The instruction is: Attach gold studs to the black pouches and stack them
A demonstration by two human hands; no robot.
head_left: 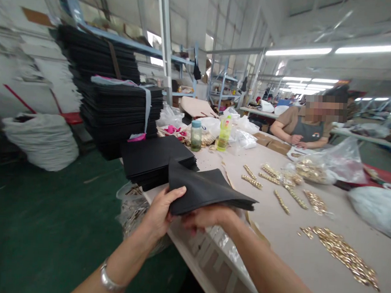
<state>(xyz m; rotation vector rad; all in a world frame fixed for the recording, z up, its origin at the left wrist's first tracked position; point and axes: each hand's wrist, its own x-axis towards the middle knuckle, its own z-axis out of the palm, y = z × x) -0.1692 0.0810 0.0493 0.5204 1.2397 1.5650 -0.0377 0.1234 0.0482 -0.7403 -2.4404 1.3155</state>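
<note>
Black sheets point(203, 187) are bent up over the table's near edge. My left hand point(163, 207) is closed on their left corner, thumb on top and fingers underneath. Beneath the sheets is my right hand point(206, 217), blurred, its fingers partly hidden, so its grip cannot be made out. Just behind, a low stack of black sheets point(156, 156) lies on the table corner, partly covered by the held ones.
Tall strapped black stacks point(120, 105) stand at the left. A green jar point(196, 136) and a yellow-green bottle point(223, 134) stand behind. Gold pieces point(342, 252) and chain strips point(281, 202) lie right on the table point(276, 234). A person point(311, 125) sits across.
</note>
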